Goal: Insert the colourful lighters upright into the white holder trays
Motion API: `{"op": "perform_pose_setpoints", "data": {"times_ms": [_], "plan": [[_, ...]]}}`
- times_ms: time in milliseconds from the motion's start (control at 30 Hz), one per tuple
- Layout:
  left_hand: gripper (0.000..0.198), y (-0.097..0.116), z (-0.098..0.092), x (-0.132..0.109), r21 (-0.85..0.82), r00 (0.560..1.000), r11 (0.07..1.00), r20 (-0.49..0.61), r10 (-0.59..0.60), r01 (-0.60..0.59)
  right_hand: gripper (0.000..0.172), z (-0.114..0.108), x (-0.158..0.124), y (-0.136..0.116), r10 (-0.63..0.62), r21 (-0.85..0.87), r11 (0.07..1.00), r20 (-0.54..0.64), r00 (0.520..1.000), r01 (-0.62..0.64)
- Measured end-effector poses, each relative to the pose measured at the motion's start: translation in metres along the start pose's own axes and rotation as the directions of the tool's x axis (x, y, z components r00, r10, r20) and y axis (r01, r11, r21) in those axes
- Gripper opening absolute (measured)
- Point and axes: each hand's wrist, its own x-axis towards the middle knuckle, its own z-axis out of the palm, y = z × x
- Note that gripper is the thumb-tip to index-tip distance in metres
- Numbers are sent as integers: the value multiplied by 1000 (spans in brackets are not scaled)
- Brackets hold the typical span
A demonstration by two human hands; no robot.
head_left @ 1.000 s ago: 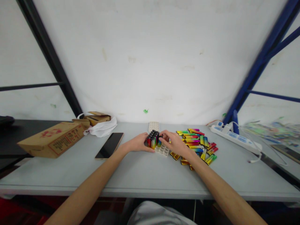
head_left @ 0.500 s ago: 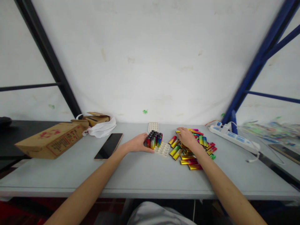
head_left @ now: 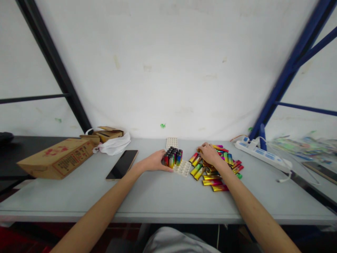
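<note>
Several shiny lighters (head_left: 173, 156) with black tops stand upright, packed together in the left part of a white tray with round holes (head_left: 183, 168). My left hand (head_left: 158, 161) is curved round the left side of this group, its thumb in front and its fingers behind. Right of the tray lies a loose pile of rainbow-and-gold lighters (head_left: 212, 177). Over the back left of the pile, my right hand (head_left: 209, 154) has its fingers bent down round a gold-coloured lighter (head_left: 199, 150), which they partly hide.
A second white holed tray (head_left: 172, 142) lies behind the group. On the left are a phone (head_left: 122, 164), a white plastic bag (head_left: 115, 144) and a cardboard box (head_left: 59, 156). A power strip (head_left: 263, 154) with cables lies at the right.
My right hand has drawn up slightly and its fingers have curled, with a gold-coloured lighter now showing beneath them. My left hand and the upright lighters have stayed in place.
</note>
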Motion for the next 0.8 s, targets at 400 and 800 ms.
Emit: {"op": "perform_pose_setpoints", "data": {"times_ms": [400, 800], "plan": [[84, 4, -2, -1, 20, 1000, 999, 4, -28, 28, 38, -17, -6, -10, 59, -4, 998, 32, 998, -59], [82, 5, -2, -2, -5, 1000, 1000, -10, -13, 13, 23, -10, -4, -8, 4, -42, 999, 27, 1000, -3]]}}
